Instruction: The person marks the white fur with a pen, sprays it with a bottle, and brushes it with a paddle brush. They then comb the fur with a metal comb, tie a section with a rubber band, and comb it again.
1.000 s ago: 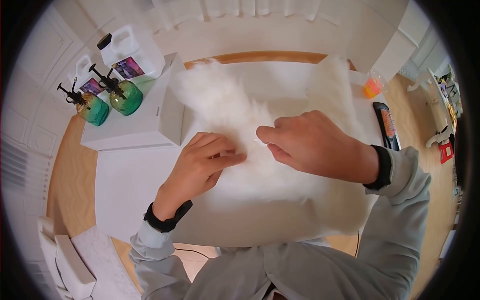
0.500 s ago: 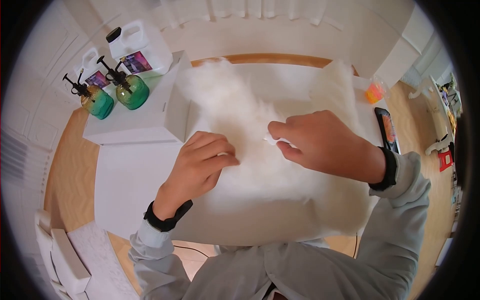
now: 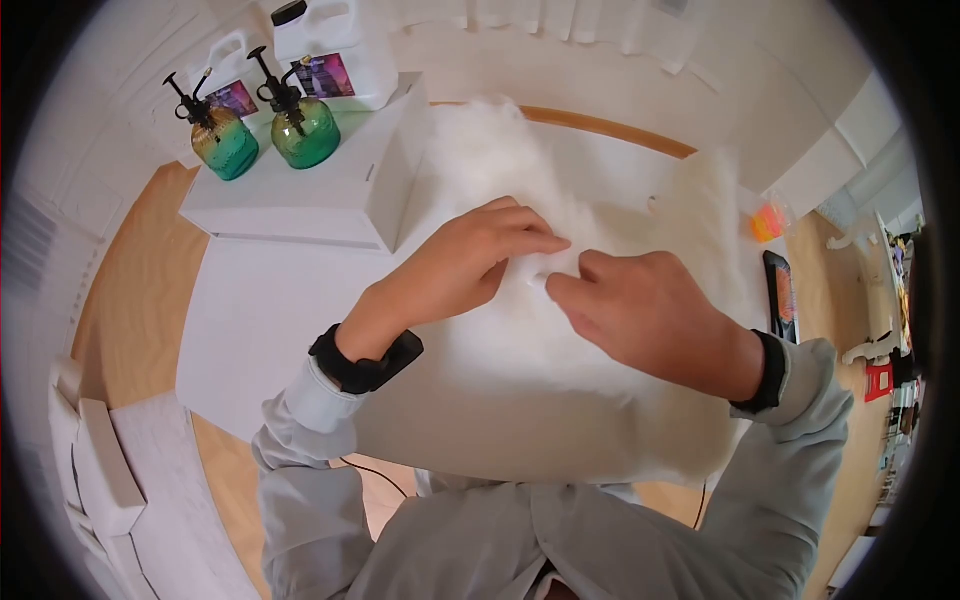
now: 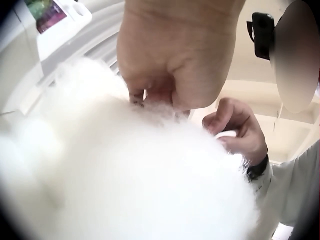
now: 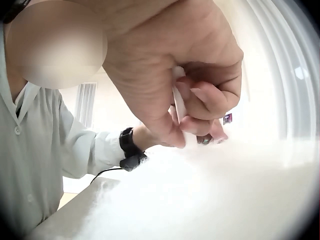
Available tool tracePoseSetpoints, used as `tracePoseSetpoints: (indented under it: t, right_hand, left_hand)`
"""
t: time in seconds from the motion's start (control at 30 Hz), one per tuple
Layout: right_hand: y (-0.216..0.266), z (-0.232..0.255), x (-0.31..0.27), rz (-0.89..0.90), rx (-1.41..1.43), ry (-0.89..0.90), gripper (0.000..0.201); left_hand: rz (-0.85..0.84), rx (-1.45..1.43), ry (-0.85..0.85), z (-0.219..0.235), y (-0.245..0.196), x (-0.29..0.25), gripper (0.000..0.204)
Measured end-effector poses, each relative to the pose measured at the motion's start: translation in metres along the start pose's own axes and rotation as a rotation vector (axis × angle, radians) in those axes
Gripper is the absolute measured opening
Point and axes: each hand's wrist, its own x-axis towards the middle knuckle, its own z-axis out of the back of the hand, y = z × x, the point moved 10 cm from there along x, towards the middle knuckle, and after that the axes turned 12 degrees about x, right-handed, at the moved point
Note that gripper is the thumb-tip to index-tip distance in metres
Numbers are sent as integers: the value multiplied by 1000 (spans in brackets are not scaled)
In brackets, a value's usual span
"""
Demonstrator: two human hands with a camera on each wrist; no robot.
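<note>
A fluffy white fur piece (image 3: 495, 150) lies over the white table. My right hand (image 3: 650, 315) is just above the middle of the fur. Its thumb and fingers pinch a small, thin white strip (image 5: 179, 97), mostly covered by the fingers. My left hand (image 3: 475, 260) rests on the fur close beside it, index finger stretched toward the right hand. In the left wrist view, the left fingers reach down into the pile, which hides their tips.
A white box (image 3: 310, 185) at the left bears two green-amber spray bottles (image 3: 305, 135) and two white jugs (image 3: 345, 55). Along the right edge are an orange-pink item in clear plastic (image 3: 768, 222) and a black-framed brush (image 3: 780, 290). The table edge (image 3: 480, 470) runs close to my body.
My left hand has moved forward and right over the fur, nearer the right hand. The right hand keeps its pinch on the white strip. The head view has shifted.
</note>
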Motion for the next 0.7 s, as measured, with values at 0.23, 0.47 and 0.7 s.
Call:
tracePoseSetpoints:
  t: [0.23, 0.47, 0.7]
  right_hand:
    - [-10, 10, 1, -80, 81, 50, 12]
    - [-9, 6, 3, -89, 59, 88, 10]
    - [3, 16, 10, -95, 79, 67, 8]
  left_hand:
    - [139, -67, -83, 29, 2, -30, 60]
    - [-55, 369, 1, 6, -28, -43, 42]
    - [-11, 321, 6, 5, -19, -51, 36]
